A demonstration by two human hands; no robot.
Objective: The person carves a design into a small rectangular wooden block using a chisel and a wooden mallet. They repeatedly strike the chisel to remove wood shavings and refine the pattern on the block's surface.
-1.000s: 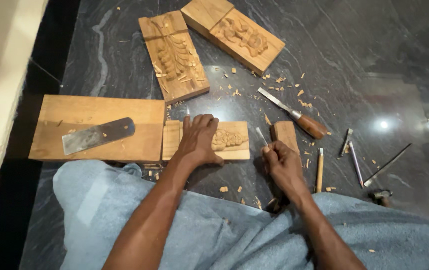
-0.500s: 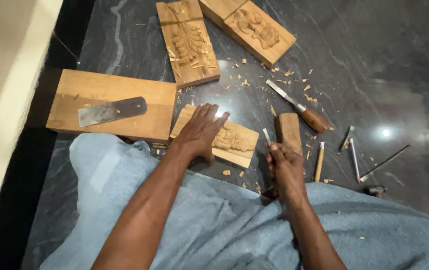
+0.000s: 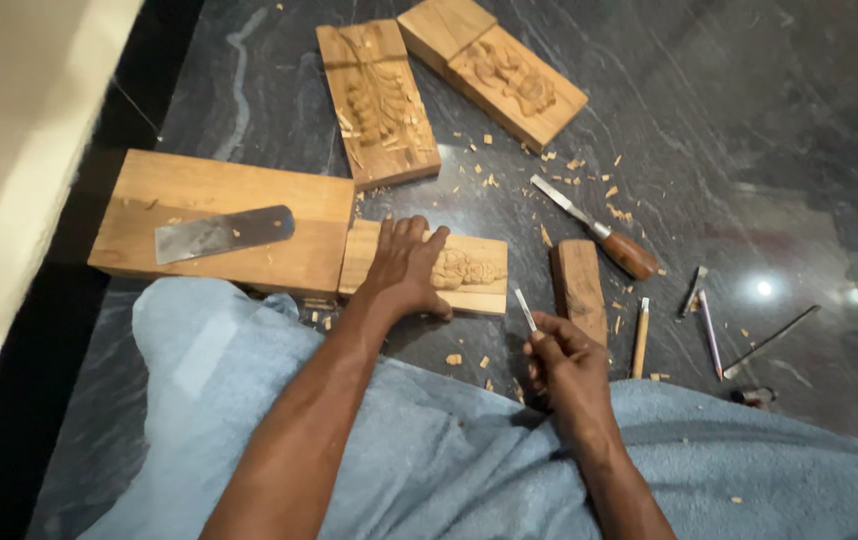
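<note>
Carving looks only partly done on the small wooden block lying on the dark floor, its figure roughed out, with the left hand spread flat upon it and the right hand closed around a thin chisel just beside it.

The left hand lies palm down, fingers spread forward, its forearm stretched out straight. The right hand is curled closed, thumb and fingertips pinched together, wrist bent inward.

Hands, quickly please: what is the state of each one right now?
Left hand: open, pressed flat on the small carved block.
Right hand: closed around a thin chisel, blade pointing up toward the block.
</note>
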